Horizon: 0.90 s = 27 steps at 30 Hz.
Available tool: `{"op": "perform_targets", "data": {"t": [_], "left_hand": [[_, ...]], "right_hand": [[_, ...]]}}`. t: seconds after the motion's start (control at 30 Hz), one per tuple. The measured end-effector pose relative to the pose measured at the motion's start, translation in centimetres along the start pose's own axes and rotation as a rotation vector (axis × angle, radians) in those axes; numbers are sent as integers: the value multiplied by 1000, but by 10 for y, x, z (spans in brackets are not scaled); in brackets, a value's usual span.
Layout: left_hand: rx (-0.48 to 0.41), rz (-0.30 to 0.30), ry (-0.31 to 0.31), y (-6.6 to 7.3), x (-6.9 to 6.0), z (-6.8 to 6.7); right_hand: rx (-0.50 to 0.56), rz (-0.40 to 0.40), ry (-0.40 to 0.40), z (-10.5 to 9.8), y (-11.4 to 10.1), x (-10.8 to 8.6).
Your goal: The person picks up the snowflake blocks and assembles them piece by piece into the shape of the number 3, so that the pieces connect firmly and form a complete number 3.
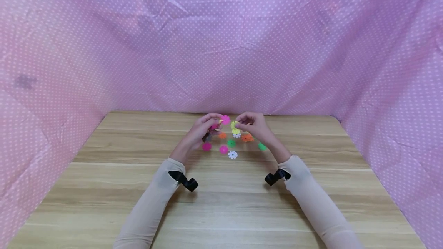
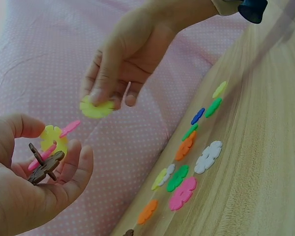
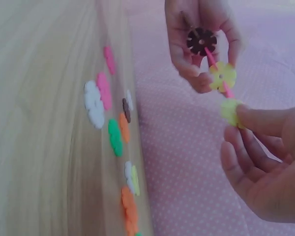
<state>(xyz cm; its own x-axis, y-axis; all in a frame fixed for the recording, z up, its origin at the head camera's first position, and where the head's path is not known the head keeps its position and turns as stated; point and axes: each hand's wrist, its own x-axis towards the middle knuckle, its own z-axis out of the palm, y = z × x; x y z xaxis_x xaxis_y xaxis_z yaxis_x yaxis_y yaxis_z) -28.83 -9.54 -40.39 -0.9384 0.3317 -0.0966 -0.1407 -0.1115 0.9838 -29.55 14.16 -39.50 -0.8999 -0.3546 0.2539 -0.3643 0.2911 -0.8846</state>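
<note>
My left hand (image 1: 199, 131) holds a short chain of slotted, flower-shaped plastic discs linked at angles to each other. In the left wrist view it has brown discs (image 2: 46, 168) near the palm, a pink disc, a yellow disc (image 2: 54, 139) by the thumb, and another pink disc (image 2: 70, 129) at the outer end. Between thumb and fingers, my right hand (image 1: 256, 126) pinches a separate-looking yellow disc (image 2: 97, 107). That disc is close to the chain's pink end; a small gap shows in the left wrist view, while the two overlap in the right wrist view.
Below the hands, several loose discs lie flat on the wooden table (image 1: 221, 210): a white disc (image 1: 233, 155), a pink disc (image 1: 223, 149), a green disc (image 1: 231, 142), orange discs (image 1: 247, 138) and others. Pink dotted cloth (image 1: 221, 49) hangs around the table's back and sides.
</note>
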Motion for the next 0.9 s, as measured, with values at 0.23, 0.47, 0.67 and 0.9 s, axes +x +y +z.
{"op": "perform_targets", "data": {"t": [0.23,0.47,0.67,0.9], "left_hand": [[21,8,-7,-1,0,1],[30,12,-3,-1,-1,4],[-28,-40,-25,0,-2,9],[-91,-79,-45,-2,0,13]], "right_hand": [[8,7,97,6,-17,-4],[33,6,127,11,-23,-7],[46,-9,157,13,-8,-5],[35,-44,137,13,-5,-5]]}}
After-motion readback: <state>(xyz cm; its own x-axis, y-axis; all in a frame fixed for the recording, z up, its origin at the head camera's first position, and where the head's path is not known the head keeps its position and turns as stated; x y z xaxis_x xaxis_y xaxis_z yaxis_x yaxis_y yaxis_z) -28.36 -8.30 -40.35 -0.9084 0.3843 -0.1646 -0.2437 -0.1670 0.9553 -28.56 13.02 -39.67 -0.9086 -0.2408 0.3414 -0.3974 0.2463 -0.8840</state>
